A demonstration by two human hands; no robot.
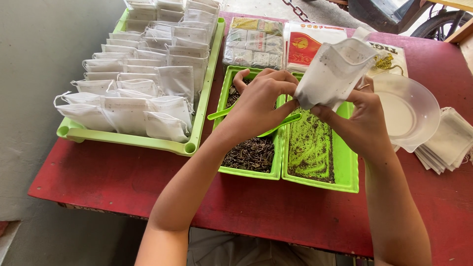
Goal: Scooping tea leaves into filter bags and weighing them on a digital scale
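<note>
- Large green tray (199, 106): far end cut off by the top edge; the rearmost filled white bags (148, 59) run out of view.
- Green scoop (276, 125): middle hidden behind the left hand (258, 98); only the handle end and bowl tip show.
- White bag (335, 71): lower corner hidden inside both hands' fingers (276, 83).
- Right hand (362, 116): palm side hidden.
- Stack of empty white bags (448, 143): cut off by the right edge.
- Clear plastic bowl (409, 111): near rim hidden behind the right hand.
- Counter (123, 177): right side and near right corner cut off.
- Dark wheel (438, 22): mostly out of view.
</note>
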